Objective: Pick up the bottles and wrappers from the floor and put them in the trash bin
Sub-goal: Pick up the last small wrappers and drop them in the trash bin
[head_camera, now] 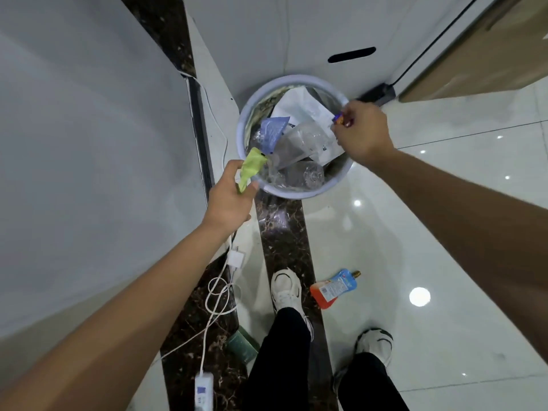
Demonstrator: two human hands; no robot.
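Two wrappers: being held over the trash bin (pixel 241 123), one per hand.
Left hand (pixel 228 197): gripping a green wrapper (pixel 250 167) at the near rim.
Right hand (pixel 363 132): pinching a small purple wrapper (pixel 341 119) above the bin's right side.
Handling: both seeming light, thin, crinkly; an edge pinch is sufficing.
Floor: an orange pouch (pixel 333 287) is lying beside a shoe (pixel 286 287); probably soft and slick, its stiff spout offering the better hold.

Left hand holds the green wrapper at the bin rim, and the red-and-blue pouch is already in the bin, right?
No. The left hand holds the green wrapper at the bin rim, but the head view shows the red-and-blue pouch on the floor beside a shoe.
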